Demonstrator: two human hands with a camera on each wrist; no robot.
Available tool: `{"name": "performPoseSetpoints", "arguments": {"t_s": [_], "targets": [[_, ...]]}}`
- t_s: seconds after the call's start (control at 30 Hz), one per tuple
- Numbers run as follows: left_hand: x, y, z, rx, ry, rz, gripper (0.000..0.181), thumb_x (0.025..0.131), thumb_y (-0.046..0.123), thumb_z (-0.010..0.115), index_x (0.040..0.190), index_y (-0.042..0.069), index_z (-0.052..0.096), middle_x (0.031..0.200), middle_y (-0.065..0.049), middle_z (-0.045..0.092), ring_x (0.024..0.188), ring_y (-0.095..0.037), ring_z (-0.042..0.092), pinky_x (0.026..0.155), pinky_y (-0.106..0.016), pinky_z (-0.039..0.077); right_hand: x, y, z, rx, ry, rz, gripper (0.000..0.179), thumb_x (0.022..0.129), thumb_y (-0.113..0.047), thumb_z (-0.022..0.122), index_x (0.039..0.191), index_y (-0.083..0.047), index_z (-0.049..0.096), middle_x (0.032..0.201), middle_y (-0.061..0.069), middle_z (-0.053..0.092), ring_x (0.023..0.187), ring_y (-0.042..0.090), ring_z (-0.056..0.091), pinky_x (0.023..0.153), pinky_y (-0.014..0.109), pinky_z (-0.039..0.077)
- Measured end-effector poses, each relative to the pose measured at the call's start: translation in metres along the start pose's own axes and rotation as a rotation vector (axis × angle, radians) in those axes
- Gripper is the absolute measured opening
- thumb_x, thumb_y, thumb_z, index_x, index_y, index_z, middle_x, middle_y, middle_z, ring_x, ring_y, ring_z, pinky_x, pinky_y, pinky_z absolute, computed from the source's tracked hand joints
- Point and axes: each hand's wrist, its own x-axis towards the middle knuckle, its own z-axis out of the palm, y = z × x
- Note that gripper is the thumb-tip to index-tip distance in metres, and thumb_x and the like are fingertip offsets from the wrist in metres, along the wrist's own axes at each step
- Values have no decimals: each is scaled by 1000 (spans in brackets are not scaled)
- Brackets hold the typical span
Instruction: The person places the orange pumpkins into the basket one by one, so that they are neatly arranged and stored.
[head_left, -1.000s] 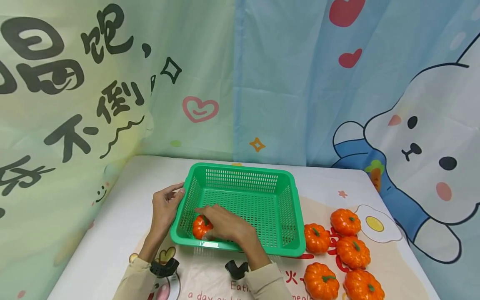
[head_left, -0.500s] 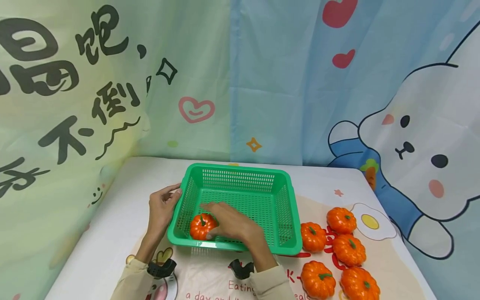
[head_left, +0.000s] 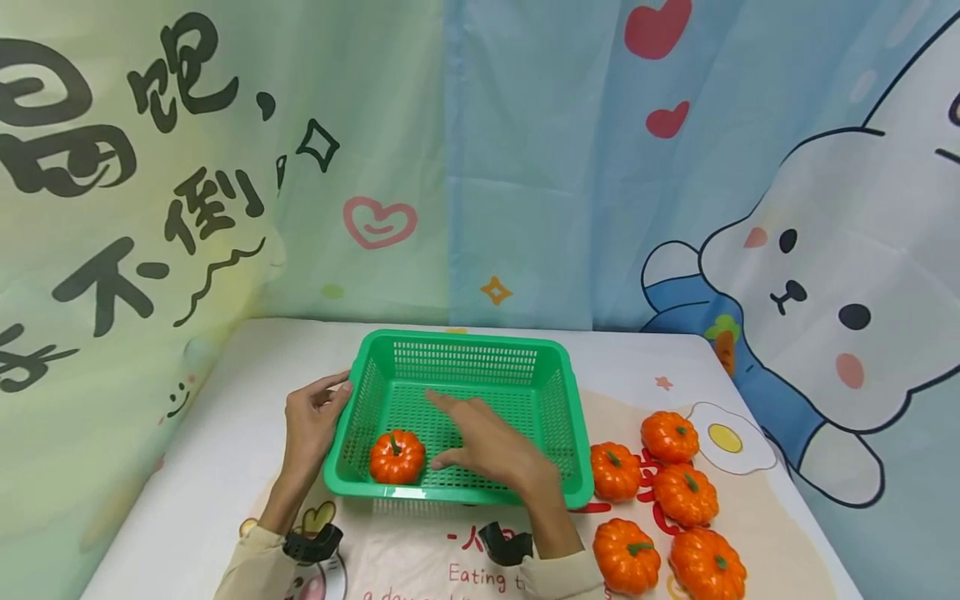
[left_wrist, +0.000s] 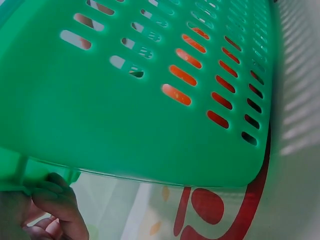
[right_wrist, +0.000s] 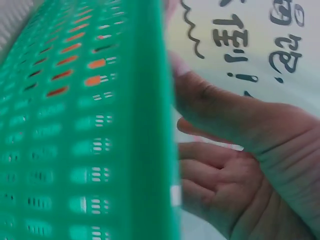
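Observation:
A green plastic basket [head_left: 461,494] sits on the table, with one small orange pumpkin [head_left: 397,457] in its near left corner. My left hand [head_left: 311,421] grips the basket's left rim; in the left wrist view its curled fingers [left_wrist: 57,202] show beneath the rim. Over the inside of the basket, my right hand [head_left: 498,446] has its fingers and thumb spread apart, just right of the pumpkin and holding nothing. From the right wrist, the basket wall [right_wrist: 145,150] hides the fingertips, while orange shows through its slots.
Several more orange pumpkins [head_left: 686,493] lie on the printed tablecloth right of the basket, one of them [head_left: 615,472] right beside its wall. A printed curtain [head_left: 517,167] hangs behind the table's back edge.
My right hand has let go of the pumpkin and moved right and up from it, fingers spreading. The pumpkin stays in the corner. The head view has shifted slightly; the left hand keeps its grip.

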Motion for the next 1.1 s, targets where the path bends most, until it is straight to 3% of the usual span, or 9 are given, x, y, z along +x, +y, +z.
{"name": "performPoseSetpoints", "arguments": {"t_s": [0.23,0.43,0.6,0.8,0.93,1.1], "targets": [[-2,0,-1,2,-1,-12,27,108,15,70,130,1,79,96,-29,78,66,-4,70,59,-21,62,-11,7,-9,34,74,13,93,91,-26,90,168,-8,42,167,11,54,153,33,52,126,52,47],[-2,-2,-2,24,11,-12,27,108,14,69,130,1,79,94,-27,78,65,-4,70,60,-21,62,-26,14,-19,42,157,74,94,86,-22,94,166,-10,47,168,8,52,156,35,50,126,54,46],[-3,-2,-1,35,13,-19,27,109,14,68,130,1,79,98,-29,79,66,-3,71,60,-20,62,-37,23,-27,20,242,99,94,82,-20,97,163,-10,52,165,9,56,150,33,57,123,53,50],[-3,0,-1,31,13,-17,28,109,16,69,130,1,79,93,-23,79,64,-3,69,59,-20,62,-50,34,-36,29,319,123,91,82,-19,97,162,-11,54,161,12,60,138,33,65,117,55,55],[-3,2,0,12,13,-13,27,108,16,71,129,1,79,90,-23,78,62,-3,69,57,-19,61,-60,45,-40,-6,401,139,87,83,-20,97,160,-11,57,155,16,65,134,36,68,113,57,57],[-3,1,0,-4,7,-9,28,108,14,70,131,-1,78,95,-29,78,62,-2,67,57,-18,60,-72,62,-41,-37,542,100,81,83,-18,96,155,-5,61,151,21,65,134,42,69,111,58,57]]}}
